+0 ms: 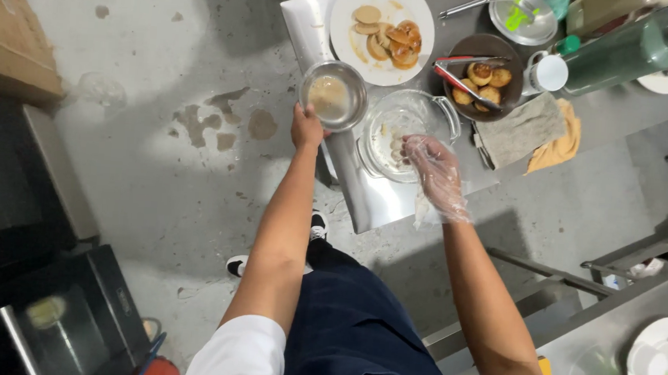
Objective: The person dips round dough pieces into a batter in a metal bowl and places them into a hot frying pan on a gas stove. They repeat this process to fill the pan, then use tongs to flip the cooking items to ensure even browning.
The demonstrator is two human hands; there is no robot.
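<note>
Head view, looking straight down on a stainless steel table (372, 202) set on a stained grey concrete floor (156, 159). Dark cabinet or appliance (43, 308) at lower left, cardboard box (3, 39) at upper left, second steel surface (614, 332) with white dishes at lower right. Person's dark apron or trousers (355, 330) fill the bottom centre, one black-and-white shoe (318, 225) showing beside the table edge.

On the table, big to small: white plate (421, 6) with pale and browned round patties; green bottle (634, 48) lying across the top right; grey cloth (522, 130) over an orange-yellow cloth (560, 144); brown round dish (513, 86) with browned patties and metal tongs (459, 75) laid across its rim; clear glass bowl (433, 108) with handles near the front edge, pale dough pieces inside; glass lid (522, 17) at the top; white cup (550, 73) beside the brown dish.

Left hand (307, 127) bare, fingers closed round the near rim of a small steel bowl (334, 95), holding it at the table's left edge, just left of the glass bowl. Beige batter or liquid inside it.

Right hand (433, 171) wears a clear plastic glove, fingers loosely curled and partly open, fingertips over the near side of the glass bowl at the dough. Cannot tell whether it pinches any dough or only touches it.
</note>
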